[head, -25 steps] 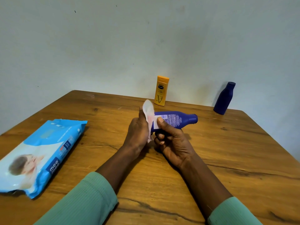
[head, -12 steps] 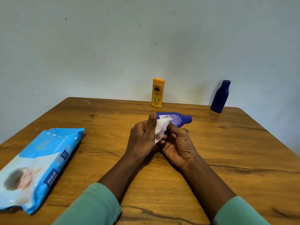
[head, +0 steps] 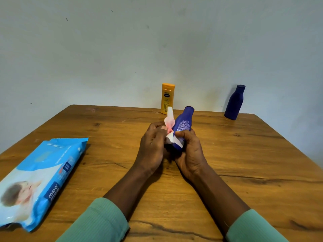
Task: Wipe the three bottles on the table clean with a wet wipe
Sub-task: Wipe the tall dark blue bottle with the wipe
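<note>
Pale wall (head: 122,49) behind, filling upper half of view.

Wooden table (head: 244,163) below it, grain w/ dark cracks, far edge against wall.

Wipes pack (head: 40,180), blue/white, lying flat at approx. 8 o'clock from the hands, well apart from them, long axis running 1 to 7 o'clock.

Green ribbed sleeves at bottom edge: L sleeve (head: 97,222), R sleeve (head: 253,227). Forearms bare, converging toward table centre.

Left hand (head: 152,149): fingers curled, pinching wet wipe against L side of held bottle. Closed grip, nothing else in it.

Right hand (head: 191,154): fingers wrapped round lower body of held bottle, fingertips showing across its front. Closed grip, firm contact.

Held blue bottle (head: 183,124): base buried betw. the two hands, upper body and neck end sticking out above the R-hand grip, tilted toward approx. 1 o'clock. White small print on visible face. Lifted off table; cannot tell how high.

Dark blue bottle (head: 235,102): upright w/ slight lean, far edge of table, approx. 2 o'clock from hands, well apart, near wall.

Yellow bottle (head: 167,98): upright, far edge, 12 o'clock from hands, directly behind wipe's free end in view.

Wet wipe (head: 169,119): white w/ pinkish tint, crumpled; lower part pressed betw. L fingers and bottle, free end standing up at 12 o'clock, just beside bottle's L flank.
</note>
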